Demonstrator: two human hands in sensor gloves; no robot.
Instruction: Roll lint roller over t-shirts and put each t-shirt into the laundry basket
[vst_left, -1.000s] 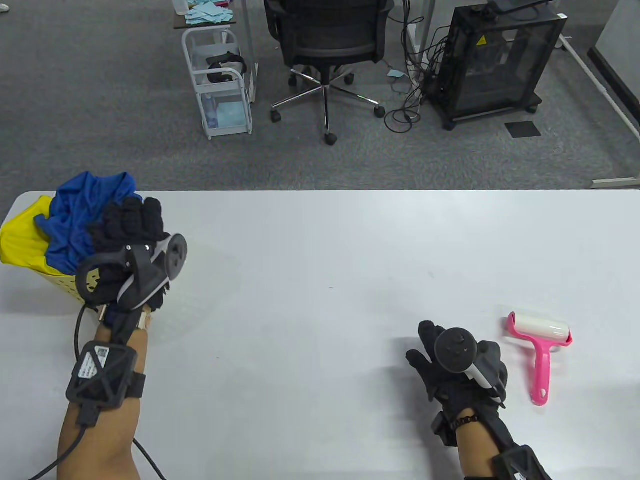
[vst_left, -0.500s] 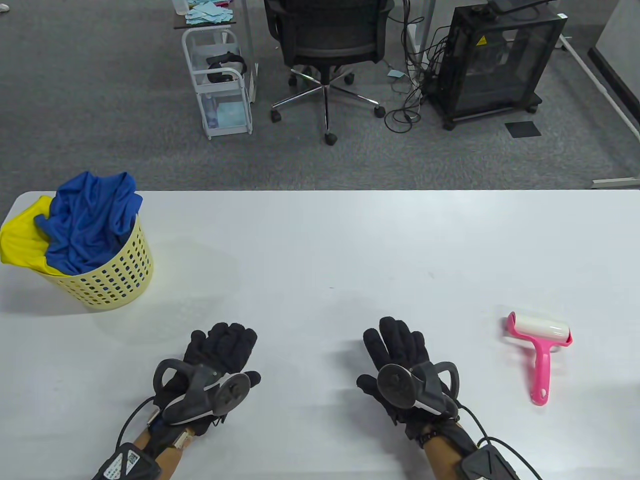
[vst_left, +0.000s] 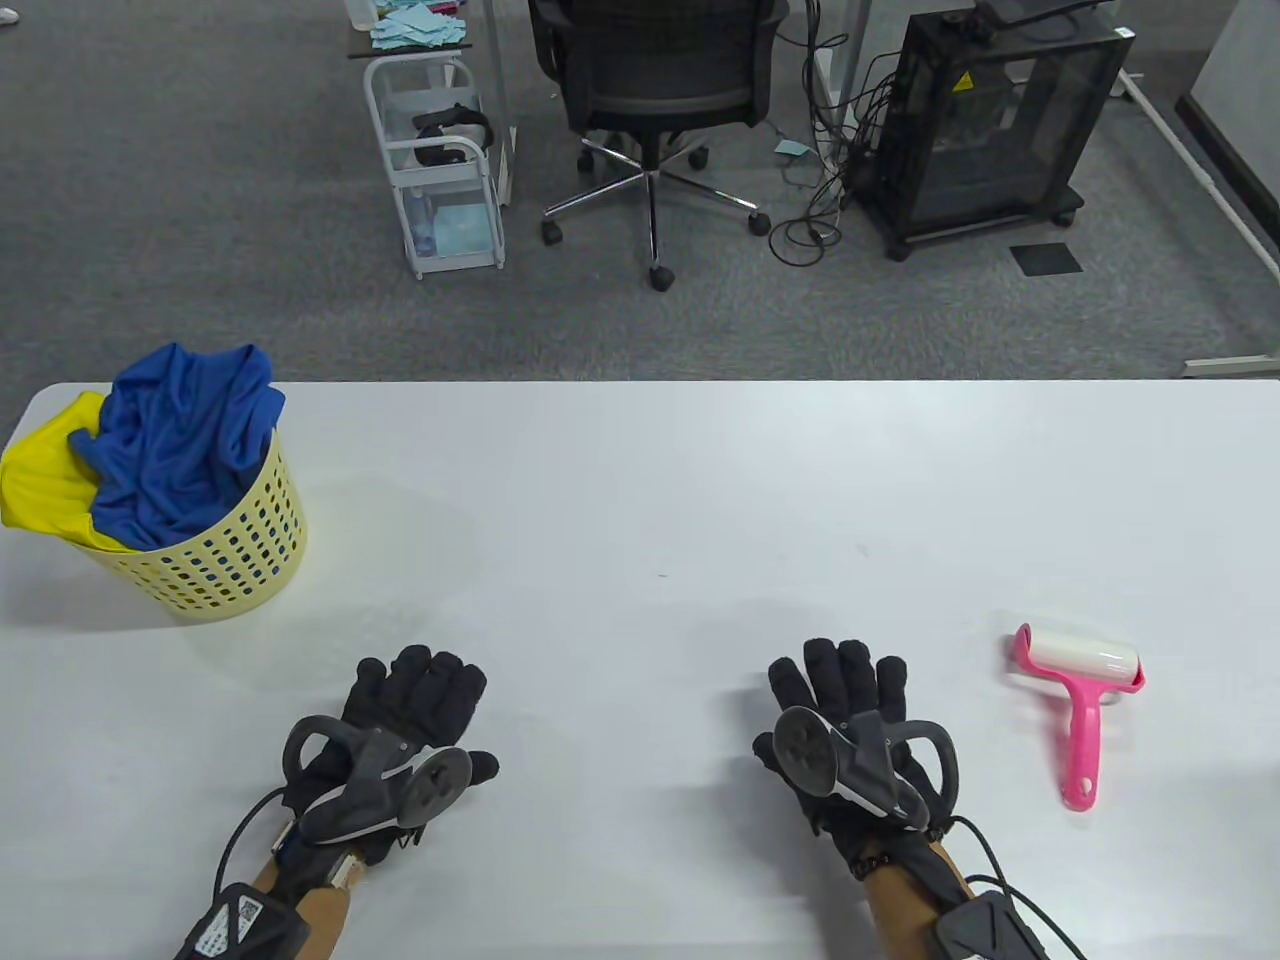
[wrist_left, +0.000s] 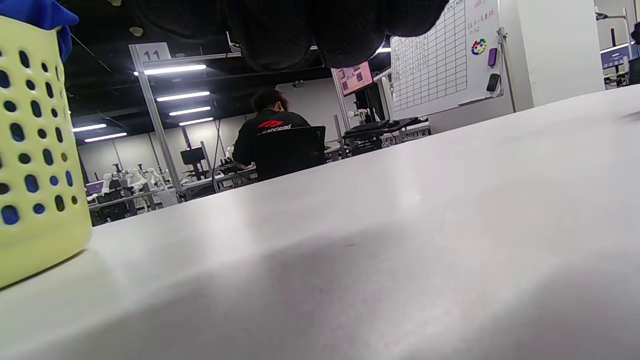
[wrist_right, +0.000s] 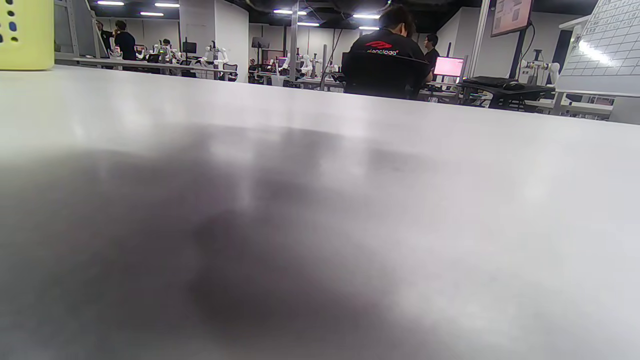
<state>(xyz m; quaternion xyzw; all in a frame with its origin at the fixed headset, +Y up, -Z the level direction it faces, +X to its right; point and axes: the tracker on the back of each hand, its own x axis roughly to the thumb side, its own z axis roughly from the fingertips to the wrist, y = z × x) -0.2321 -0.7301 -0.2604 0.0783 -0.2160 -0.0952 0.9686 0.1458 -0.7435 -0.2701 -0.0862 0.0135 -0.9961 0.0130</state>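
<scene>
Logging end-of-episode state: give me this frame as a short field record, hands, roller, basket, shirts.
left hand: flat on the table, fingers straight, holds nothing
right hand: flat on the table, fingers straight, holds nothing
lint roller: pink, lying on the table to the right of the right hand, untouched
laundry basket: yellow, perforated, upright at the table's far left corner
blue t-shirt: piled in the basket, on top
yellow t-shirt: in the basket, draped over its left rim
table: white, no shirt lying on it

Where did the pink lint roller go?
In the table view, the lint roller lies flat on the table, near its right end, just right of the right hand, which isn't touching it.
</scene>
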